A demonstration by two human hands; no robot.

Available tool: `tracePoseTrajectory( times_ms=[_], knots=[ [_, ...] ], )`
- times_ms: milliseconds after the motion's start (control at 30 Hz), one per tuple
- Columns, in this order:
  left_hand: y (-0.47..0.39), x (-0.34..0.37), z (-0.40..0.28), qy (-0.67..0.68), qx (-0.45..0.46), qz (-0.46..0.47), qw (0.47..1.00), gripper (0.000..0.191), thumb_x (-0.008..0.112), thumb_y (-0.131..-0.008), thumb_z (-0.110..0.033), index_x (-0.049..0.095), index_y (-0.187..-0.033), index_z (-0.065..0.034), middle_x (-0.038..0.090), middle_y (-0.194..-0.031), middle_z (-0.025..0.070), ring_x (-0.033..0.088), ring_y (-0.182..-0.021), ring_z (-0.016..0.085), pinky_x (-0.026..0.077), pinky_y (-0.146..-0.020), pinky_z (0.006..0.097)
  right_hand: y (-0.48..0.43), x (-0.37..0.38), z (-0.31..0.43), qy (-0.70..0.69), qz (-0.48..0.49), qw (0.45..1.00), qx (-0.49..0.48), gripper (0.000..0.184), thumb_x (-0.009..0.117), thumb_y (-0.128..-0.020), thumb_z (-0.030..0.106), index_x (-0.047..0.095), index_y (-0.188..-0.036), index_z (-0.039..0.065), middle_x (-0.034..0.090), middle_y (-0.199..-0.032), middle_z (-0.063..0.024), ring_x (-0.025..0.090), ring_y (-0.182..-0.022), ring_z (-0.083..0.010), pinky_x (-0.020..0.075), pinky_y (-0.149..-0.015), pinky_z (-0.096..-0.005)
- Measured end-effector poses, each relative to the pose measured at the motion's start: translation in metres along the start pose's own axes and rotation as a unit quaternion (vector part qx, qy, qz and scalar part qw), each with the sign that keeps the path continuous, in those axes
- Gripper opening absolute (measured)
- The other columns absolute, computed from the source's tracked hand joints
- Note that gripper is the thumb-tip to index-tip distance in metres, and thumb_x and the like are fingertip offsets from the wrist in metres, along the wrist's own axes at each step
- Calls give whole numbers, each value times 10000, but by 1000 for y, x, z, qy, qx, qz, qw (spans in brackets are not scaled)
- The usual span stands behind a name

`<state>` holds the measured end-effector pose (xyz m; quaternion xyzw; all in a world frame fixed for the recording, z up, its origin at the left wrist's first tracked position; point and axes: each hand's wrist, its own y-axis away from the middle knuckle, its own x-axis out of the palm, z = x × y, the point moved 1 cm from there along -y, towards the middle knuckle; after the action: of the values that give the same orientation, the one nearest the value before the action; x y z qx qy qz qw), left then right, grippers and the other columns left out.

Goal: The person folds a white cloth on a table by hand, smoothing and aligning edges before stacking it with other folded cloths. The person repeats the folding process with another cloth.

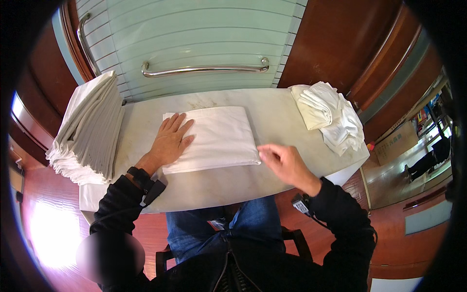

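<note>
A white cloth (219, 138), folded into a flat rectangle, lies on the pale stone tabletop in front of me. My left hand (169, 140) rests palm down over its left edge, fingers spread and holding nothing. At the cloth's lower right corner is my right hand (284, 160), its fingers curled and the fingertips at the edge. Whether they pinch the fabric or only touch it, I cannot tell. A tall stack of folded white cloths (91, 127) stands at the table's left end. Crumpled white cloths (343, 124) lie in a loose heap at the right end.
Behind the marble-like table (204, 189) is a frosted glass panel with a horizontal metal bar (204, 70). Brown wooden panels (339, 40) flank it at right. A cardboard box (396, 144) and a person's dark-clothed leg (423, 164) show beyond, at far right.
</note>
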<state>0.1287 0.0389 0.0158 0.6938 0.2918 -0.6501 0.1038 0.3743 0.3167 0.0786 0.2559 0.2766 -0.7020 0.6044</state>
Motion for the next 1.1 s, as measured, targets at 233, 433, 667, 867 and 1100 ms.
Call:
tracePoseTrajectory(
  times_ms=[233, 433, 667, 867, 1100],
  knots=[
    [0, -2, 0, 8, 2, 1, 1000, 557, 474, -1055, -432, 469, -1509, -110, 350, -1606, 199, 274, -1507, 389, 210, -1231, 510, -74, 27, -23, -553, 111, 813, 145, 547, 479, -1077, 458, 547, -1276, -47, 663, -1177, -202, 693, -1051, -305, 588, -905, -427],
    [0, 2, 1, 8, 5, 0, 1000, 553, 487, -1050, -424, 474, -1506, -111, 353, -1604, 199, 276, -1505, 391, 213, -1229, 518, -63, 32, -53, -554, 104, 802, 195, 474, 464, -1089, 421, 517, -1229, -29, 657, -1190, -220, 673, -1134, -333, 570, -975, -444],
    [2, -1, 0, 11, 7, -9, 1000, 559, 476, -1052, -425, 479, -1495, -85, 354, -1599, 211, 288, -1499, 394, 214, -1228, 517, -45, 22, -46, -499, 123, 835, 195, 438, 501, -1086, 355, 543, -1292, -30, 658, -1205, -190, 675, -1143, -292, 598, -894, -411],
    [1, 0, 0, 10, 7, -9, 1000, 554, 479, -1052, -422, 484, -1491, -85, 360, -1595, 213, 299, -1495, 395, 218, -1225, 524, -75, 20, -46, -424, 130, 878, 183, 390, 520, -1081, 326, 572, -1248, -23, 678, -1086, -147, 715, -965, -249, 610, -815, -375],
    [1, -3, -1, 10, 5, -3, 1000, 570, 460, -1055, -446, 478, -1497, -85, 353, -1601, 210, 290, -1500, 393, 206, -1233, 517, -151, 27, -59, -420, 102, 875, 217, 429, 516, -1074, 372, 589, -1107, -50, 678, -977, -151, 724, -860, -273, 622, -796, -389]
  ],
)
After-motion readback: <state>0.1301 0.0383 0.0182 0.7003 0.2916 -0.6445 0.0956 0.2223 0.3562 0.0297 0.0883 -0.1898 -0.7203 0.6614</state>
